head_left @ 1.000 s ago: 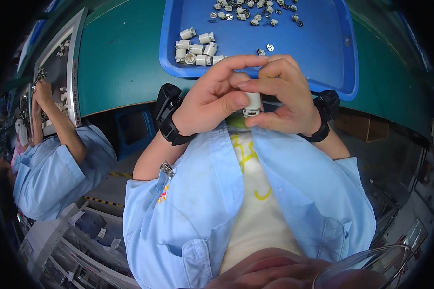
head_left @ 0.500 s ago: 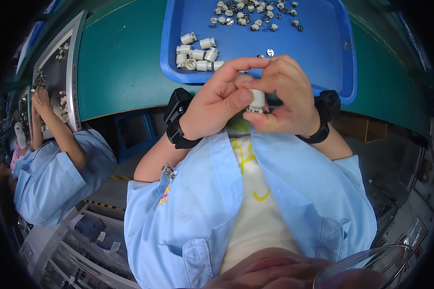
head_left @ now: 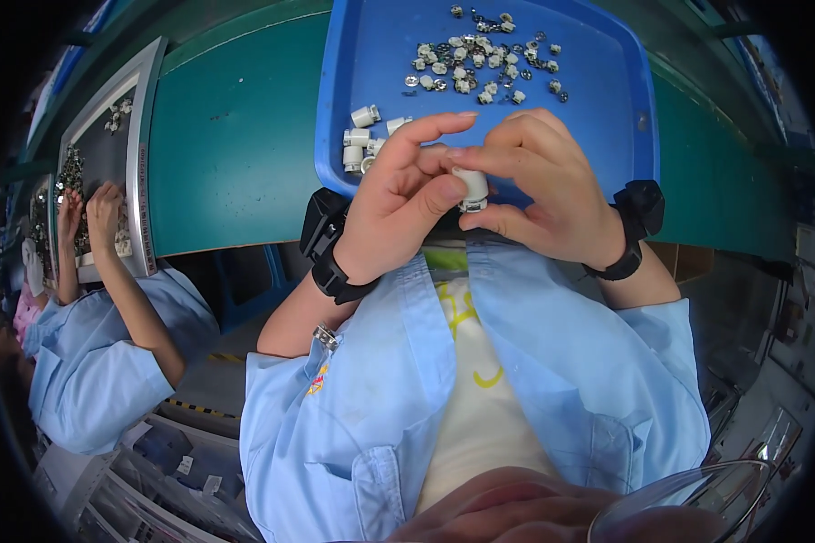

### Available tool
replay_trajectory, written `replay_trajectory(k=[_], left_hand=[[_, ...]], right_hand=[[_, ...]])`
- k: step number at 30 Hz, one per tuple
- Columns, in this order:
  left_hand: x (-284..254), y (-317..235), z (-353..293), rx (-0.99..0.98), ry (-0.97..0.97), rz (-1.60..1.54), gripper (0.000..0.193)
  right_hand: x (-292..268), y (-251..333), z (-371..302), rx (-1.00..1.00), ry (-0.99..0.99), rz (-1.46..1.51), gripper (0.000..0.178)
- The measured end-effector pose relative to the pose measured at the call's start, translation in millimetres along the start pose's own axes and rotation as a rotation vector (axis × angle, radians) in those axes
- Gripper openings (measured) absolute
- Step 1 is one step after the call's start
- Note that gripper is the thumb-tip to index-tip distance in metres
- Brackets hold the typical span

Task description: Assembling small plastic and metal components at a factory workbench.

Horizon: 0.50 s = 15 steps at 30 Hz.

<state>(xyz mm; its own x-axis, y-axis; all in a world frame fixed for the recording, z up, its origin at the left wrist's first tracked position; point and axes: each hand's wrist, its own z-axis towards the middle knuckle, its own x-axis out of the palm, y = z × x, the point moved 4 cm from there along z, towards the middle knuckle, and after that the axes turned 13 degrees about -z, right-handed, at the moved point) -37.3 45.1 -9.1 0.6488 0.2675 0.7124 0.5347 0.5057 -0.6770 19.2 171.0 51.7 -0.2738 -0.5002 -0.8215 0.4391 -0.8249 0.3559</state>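
Between my two hands, just above the near edge of a blue tray (head_left: 598, 63), is a white cylindrical lamp socket (head_left: 472, 185) with a metal-fitted lower end. My left hand (head_left: 398, 204) pinches it from the left, thumb against its side. From the right, my right hand (head_left: 557, 185) closes on it, index finger near the top and thumb at the metal end. More white lamp sockets (head_left: 353, 156) lie at the tray's left side, partly hidden behind my left hand. Several small white-and-metal pieces (head_left: 462, 81) are scattered toward the tray's far side.
The tray rests on a green table (head_left: 235, 136). On the left, a co-worker's hands (head_left: 105, 213) work over a metal-framed tray (head_left: 142, 118) of small parts. A blue stool (head_left: 244, 276) stands below the table edge. A brown box (head_left: 693, 262) is at lower right.
The tray and its contents sit lower in view. My right thumb and fingers have shifted on the lamp socket, which has tilted slightly. The co-worker's hands have moved apart.
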Motion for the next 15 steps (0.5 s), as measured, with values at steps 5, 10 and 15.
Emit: replay_trajectory(k=[5, 10, 15], left_hand=[[-1, -5, 5, 0.078, -0.028, 0.006, 0.044], [-4, -9, 6, 0.084, -0.103, -0.004, 0.043], [-5, -9, 6, 0.039, -0.249, -0.014, 0.04]], right_hand=[[0, -3, 8, 0.092, 0.021, -0.052, 0.046], [-2, -9, 16, 0.048, -0.067, -0.083, 0.045], [-5, -13, 20, 0.057, 0.015, 0.004, 0.039]])
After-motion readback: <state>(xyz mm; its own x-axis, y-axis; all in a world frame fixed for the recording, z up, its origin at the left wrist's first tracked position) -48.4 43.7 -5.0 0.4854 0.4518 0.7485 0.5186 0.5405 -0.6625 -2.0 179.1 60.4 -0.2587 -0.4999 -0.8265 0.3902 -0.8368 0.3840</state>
